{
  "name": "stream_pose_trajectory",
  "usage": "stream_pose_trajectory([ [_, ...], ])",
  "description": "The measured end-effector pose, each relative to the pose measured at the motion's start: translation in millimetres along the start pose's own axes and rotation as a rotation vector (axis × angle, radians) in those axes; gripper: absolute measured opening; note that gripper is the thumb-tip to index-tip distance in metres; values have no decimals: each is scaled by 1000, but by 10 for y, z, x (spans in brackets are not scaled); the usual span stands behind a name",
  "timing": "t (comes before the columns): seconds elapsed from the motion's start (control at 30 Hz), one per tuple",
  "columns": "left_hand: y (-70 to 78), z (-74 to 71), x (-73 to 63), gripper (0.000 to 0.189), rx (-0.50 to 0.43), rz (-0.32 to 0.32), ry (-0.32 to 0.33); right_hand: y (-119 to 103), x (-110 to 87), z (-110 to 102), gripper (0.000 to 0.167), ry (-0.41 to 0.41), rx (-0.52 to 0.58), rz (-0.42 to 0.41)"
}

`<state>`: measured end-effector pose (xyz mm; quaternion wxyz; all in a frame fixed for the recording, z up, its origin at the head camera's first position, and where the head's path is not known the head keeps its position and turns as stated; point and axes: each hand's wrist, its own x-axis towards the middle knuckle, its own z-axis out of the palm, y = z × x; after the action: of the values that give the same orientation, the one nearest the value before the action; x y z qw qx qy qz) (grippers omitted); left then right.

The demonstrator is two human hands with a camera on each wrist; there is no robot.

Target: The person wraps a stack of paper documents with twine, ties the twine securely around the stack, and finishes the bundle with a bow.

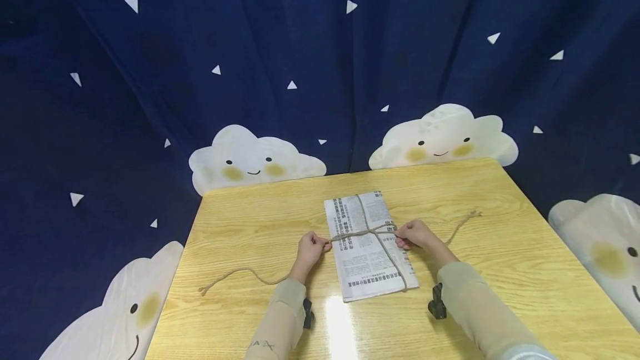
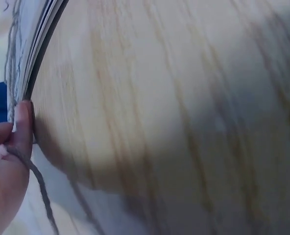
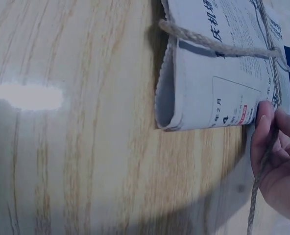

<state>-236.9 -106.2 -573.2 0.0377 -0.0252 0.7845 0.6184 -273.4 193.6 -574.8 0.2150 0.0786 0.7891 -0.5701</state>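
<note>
A folded stack of newspaper [image 1: 357,271] lies on the wooden table, with brown twine [image 1: 389,254] running lengthwise and crosswise over it. The strands cross near the middle of the top sheet. At the stack's left edge my left hand [image 1: 311,248] pinches one strand; its loose end trails left over the table. My right hand [image 1: 416,234] pinches the strand at the right edge, and that end runs off to the upper right. In the right wrist view, the twine [image 3: 265,161] passes between thumb and fingers. The left wrist view shows the twine [image 2: 41,188] hanging from the fingers.
The light wooden table [image 1: 250,210] ends at the back against a dark blue curtain [image 1: 280,32] printed with clouds and triangles. Black wrist cameras [image 1: 438,301] sit on both cuffs. Light glares off the table's front.
</note>
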Motion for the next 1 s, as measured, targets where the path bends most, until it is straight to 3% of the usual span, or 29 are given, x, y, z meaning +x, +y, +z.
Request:
stream_pose_trajectory([
  [0.03, -19, -4, 7, 14, 60, 42, 5, -7, -8, 0, 17, -4, -3, -3],
  [0.13, -674, 45, 374, 20, 229, 242, 54, -13, -16, -2, 17, -9, -10, -10],
  [0.17, -755, 47, 417, 18, 272, 273, 56, -15, -17, -2, 17, -8, -11, -12],
  [0.27, -871, 94, 499, 4, 301, 253, 62, -15, -24, 4, 17, -2, -14, -17],
  [0.3, -706, 87, 411, 5, 286, 198, 46, -15, -27, 9, 17, 1, -9, -14],
  [0.33, -598, 91, 338, 8, 292, 192, 39, -16, -30, 13, 17, 5, -5, -11],
  [0.37, -428, 88, 235, 11, 294, 129, 17, -16, -35, 17, 17, 1, -6, -16],
  [0.5, -175, 107, 65, 19, 341, 134, -14, -13, -47, 30, 17, 2, 0, -20],
  [0.77, -121, 246, 74, 13, 551, 201, -54, -21, -71, 69, 14, 37, -25, -32],
  [1.0, -107, 315, 59, 13, 534, 174, -84, 10, -72, 79, 13, 63, -93, -79],
])
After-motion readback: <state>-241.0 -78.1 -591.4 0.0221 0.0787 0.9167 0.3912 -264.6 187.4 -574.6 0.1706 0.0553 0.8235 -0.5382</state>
